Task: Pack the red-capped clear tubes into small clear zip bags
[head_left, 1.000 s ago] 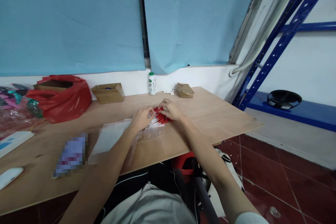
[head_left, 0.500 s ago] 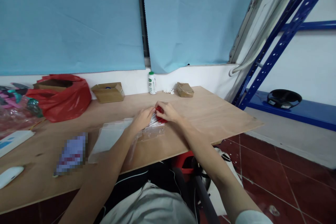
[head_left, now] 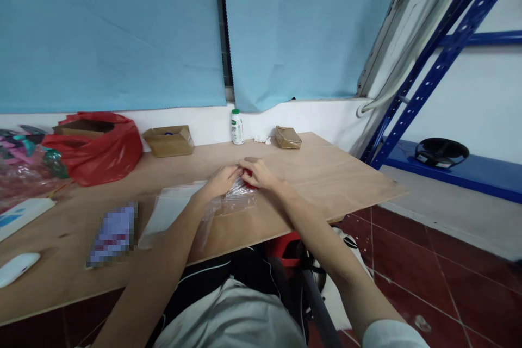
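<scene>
My left hand (head_left: 220,180) and my right hand (head_left: 256,173) meet over a bundle of thin clear sticks with red ends (head_left: 243,187) at the middle of the wooden table (head_left: 326,174). Both hands have their fingers closed on the bundle, the right over its red ends, the left on the clear shafts. Under and beside the bundle lie clear plastic bags (head_left: 175,209). Most of the red ends are hidden under my right hand.
A red plastic bag around a cardboard box (head_left: 95,147) stands at the back left, then an open cardboard box (head_left: 169,140), a small white bottle (head_left: 236,127) and a brown packet (head_left: 287,137). A blue metal rack (head_left: 440,60) stands on the right. A white object (head_left: 18,267) lies near left.
My right hand has closed further over the red ends, which now show much less. Both hands have stayed over the same spot on the table.
</scene>
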Tool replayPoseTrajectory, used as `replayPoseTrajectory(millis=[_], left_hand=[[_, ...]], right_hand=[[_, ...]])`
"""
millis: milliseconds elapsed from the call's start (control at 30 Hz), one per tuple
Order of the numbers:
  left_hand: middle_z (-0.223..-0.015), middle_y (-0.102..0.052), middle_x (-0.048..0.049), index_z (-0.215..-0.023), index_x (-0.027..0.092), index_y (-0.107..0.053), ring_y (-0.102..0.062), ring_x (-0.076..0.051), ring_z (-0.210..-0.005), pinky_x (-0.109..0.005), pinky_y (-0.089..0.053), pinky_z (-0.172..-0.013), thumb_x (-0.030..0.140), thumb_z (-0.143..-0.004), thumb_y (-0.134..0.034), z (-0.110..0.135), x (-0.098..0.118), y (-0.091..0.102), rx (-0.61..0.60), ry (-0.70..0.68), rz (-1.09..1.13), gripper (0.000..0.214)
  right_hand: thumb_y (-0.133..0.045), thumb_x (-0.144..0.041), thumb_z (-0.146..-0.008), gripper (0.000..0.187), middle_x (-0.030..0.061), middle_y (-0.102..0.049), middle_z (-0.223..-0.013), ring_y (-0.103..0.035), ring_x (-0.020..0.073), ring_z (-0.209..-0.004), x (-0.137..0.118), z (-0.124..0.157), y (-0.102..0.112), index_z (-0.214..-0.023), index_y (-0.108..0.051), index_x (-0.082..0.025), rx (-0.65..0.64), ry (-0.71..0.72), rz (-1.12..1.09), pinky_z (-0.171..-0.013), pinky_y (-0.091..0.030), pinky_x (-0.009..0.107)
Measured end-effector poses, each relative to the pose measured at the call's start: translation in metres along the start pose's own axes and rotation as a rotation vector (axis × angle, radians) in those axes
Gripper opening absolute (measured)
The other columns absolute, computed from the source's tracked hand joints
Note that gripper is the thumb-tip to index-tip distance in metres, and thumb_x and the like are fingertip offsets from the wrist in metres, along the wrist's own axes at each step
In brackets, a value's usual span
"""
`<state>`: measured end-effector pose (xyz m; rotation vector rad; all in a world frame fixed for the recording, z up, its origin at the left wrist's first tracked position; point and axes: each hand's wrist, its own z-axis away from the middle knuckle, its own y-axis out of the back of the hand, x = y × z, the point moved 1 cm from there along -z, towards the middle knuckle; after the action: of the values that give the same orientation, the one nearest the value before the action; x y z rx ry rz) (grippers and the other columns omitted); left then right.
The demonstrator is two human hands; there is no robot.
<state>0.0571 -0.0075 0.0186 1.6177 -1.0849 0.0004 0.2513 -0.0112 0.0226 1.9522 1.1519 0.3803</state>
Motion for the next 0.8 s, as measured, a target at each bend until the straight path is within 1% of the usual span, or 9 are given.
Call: replayPoseTrajectory(millis=[167,300,467,567,667,800], left_hand=[[-0.094,-0.078,-0.0103,-0.091,0.019,-0.074,-0.071,-0.025,-0.093,-0.034,-0.053,-0.089,0.044,-0.102,-0.045,0.000,-0.002,0.004,-0.036,-0.011,-0.060,0.040],[-0.094,-0.079,-0.0096,-0.095,0.020,-0.077,-0.072,-0.025,-0.092,-0.033,-0.053,-0.088,0.043,-0.101,-0.047,-0.001,-0.001,0.008,-0.083,-0.006,-0.104,0.038],[-0.098,-0.080,-0.0093,-0.097,0.023,-0.079,-0.072,-0.025,-0.094,-0.032,-0.052,-0.086,0.042,-0.099,-0.050,-0.001,0.003,0.009,-0.072,0.014,-0.170,0.035],[-0.098,-0.080,-0.0084,-0.100,0.026,-0.079,-0.072,-0.026,-0.094,-0.032,-0.051,-0.085,0.044,-0.099,-0.050,0.001,0.008,0.009,-0.014,0.030,-0.178,0.034],[-0.100,-0.079,-0.0069,-0.107,0.027,-0.077,-0.071,-0.025,-0.093,-0.031,-0.050,-0.084,0.045,-0.100,-0.051,0.004,0.011,0.008,0.045,0.030,-0.164,0.032],[-0.110,-0.078,-0.0063,-0.113,0.026,-0.073,-0.069,-0.023,-0.092,-0.031,-0.049,-0.083,0.042,-0.100,-0.051,0.004,0.012,0.005,0.066,0.032,-0.167,0.030]], right_hand=[[-0.052,-0.015,-0.090,0.009,0.0069,-0.060,-0.093,-0.054,0.0238,-0.090,-0.003,-0.001,-0.001,-0.093,-0.057,-0.022,-0.059,0.001,0.052,-0.083,-0.040,0.033],[-0.052,-0.015,-0.089,0.011,0.0079,-0.062,-0.096,-0.054,0.0254,-0.093,-0.007,-0.001,0.000,-0.096,-0.058,-0.022,-0.089,0.002,0.083,-0.084,-0.041,0.035],[-0.053,-0.017,-0.089,0.010,0.0082,-0.062,-0.094,-0.054,0.0267,-0.095,-0.005,0.000,-0.002,-0.097,-0.056,-0.022,-0.109,0.003,0.095,-0.085,-0.042,0.036],[-0.054,-0.023,-0.091,0.010,0.0079,-0.063,-0.095,-0.055,0.0254,-0.092,0.002,0.002,-0.004,-0.101,-0.054,-0.021,-0.062,-0.062,0.038,-0.084,-0.043,0.034],[-0.054,-0.027,-0.091,0.016,0.0048,-0.063,-0.092,-0.056,0.0221,-0.084,0.009,0.004,-0.005,-0.106,-0.052,-0.021,-0.009,-0.133,-0.091,-0.080,-0.043,0.032],[-0.054,-0.027,-0.090,0.021,0.0023,-0.066,-0.090,-0.057,0.0185,-0.077,0.013,0.005,-0.003,-0.110,-0.052,-0.021,0.026,-0.177,-0.235,-0.076,-0.043,0.029]])
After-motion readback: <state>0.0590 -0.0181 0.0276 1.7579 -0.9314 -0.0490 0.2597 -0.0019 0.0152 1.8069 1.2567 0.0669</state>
